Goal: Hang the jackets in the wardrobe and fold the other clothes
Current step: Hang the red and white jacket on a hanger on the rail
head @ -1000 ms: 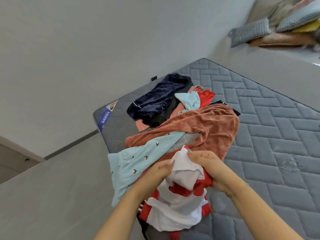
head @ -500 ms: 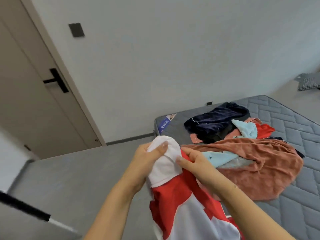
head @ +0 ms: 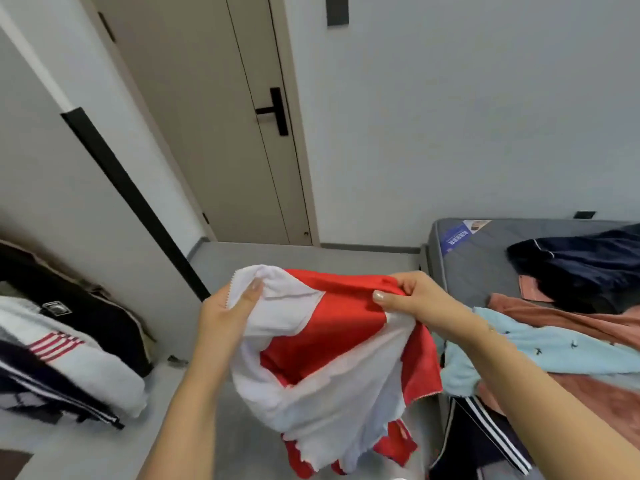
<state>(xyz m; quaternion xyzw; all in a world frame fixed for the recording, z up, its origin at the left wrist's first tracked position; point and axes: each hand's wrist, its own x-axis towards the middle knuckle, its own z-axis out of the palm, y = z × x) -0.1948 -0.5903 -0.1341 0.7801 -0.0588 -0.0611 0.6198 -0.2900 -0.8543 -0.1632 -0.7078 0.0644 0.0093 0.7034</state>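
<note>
Red-and-white garment is held up in the air over the floor, just left of the bed, w/ most of it hanging below the hands. Left hand grips a white edge, fingers curled into the cloth and thumb on top. Right hand pinches a red edge, thumb over the fabric, fingers clenched on it. Cloth is bunched between them, not yet spread, so can't tell if it's a jacket or sth to fold. Looks thin, soft knit; big red and white blocks, a fine zigzag trim along the edges.

Progress, as a guess: early. Nothing folded in view, and no hanger visible.

On the bed, right of the garment, a loose heap is left:
- light blue piece w/ small dark bird-like prints, soft, draped nearest the bed edge
- rust-brown fleecy piece under and behind it
- navy velvety item w/ thin white piping, toward the head end
- dark piece w/ white stripes hanging off the bed side

Mattress is grey, quilted.

Left of the garment, clothes hang or pile by a white panel: a white fluffy piece w/ red stripes and a black jacket-like one. Possibly the wardrobe, can't confirm. Beige door w/ a black handle stands behind.
</note>
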